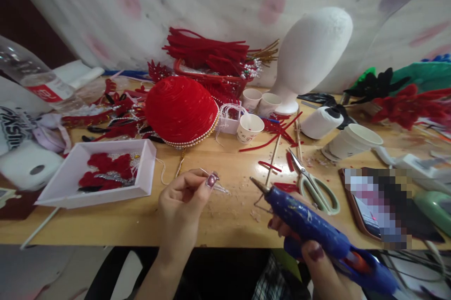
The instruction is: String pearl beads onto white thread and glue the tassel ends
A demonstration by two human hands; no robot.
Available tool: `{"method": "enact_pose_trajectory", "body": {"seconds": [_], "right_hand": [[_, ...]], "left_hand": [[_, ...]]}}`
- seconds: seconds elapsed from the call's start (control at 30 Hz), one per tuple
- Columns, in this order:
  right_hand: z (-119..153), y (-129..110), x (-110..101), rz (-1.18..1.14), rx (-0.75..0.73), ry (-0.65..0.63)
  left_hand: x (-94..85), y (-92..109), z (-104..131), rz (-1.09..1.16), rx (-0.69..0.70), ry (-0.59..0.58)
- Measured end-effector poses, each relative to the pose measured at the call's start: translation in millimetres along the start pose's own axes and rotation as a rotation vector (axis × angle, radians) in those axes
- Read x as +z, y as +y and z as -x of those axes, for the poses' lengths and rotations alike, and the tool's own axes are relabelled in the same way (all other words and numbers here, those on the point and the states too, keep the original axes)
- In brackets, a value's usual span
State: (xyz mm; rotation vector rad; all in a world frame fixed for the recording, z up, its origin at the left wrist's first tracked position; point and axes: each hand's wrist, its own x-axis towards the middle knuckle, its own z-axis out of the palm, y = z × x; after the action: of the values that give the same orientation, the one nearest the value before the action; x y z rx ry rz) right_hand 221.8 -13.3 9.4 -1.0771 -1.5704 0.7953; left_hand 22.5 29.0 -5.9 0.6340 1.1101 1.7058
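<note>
My left hand [186,201] is above the table near its front edge, thumb and forefinger pinched on a thin silvery beaded piece [220,188]. In my right hand [313,253] is a blue glue gun [306,215], its metal nozzle pointing up and left. A gap separates the nozzle from the pinched piece. Behind my left hand stands a red domed cap [181,109] with a pearl-trimmed rim. Scissors [315,187] with pale green handles lie open just beyond the glue gun, beside short red strips [286,187].
A white box [144,173] with red pieces sits at left. Paper cups [250,127], a white foam head [313,51] and a thread spool [322,122] stand farther back. A phone [366,206] lies at right, and a bottle [38,79] is at far left.
</note>
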Motion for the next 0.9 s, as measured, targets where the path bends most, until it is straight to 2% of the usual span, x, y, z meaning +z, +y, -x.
{"method": "enact_pose_trajectory", "body": {"seconds": [0.17,0.57,0.9], "right_hand": [[-0.1,-8.6,1.8,0.192,-0.06,-0.147],[4.8,-5.5,6.4,0.254,0.0,-0.143],[2.7,-8.4,6.5,0.208,0.02,-0.142]], "left_hand": [[2.4,2.1,4.5,-0.008,0.023,0.104],[8.6,3.8,16.9,-0.028,0.078,0.068],[8.4,3.5,18.4,0.029,0.045,0.046]]}}
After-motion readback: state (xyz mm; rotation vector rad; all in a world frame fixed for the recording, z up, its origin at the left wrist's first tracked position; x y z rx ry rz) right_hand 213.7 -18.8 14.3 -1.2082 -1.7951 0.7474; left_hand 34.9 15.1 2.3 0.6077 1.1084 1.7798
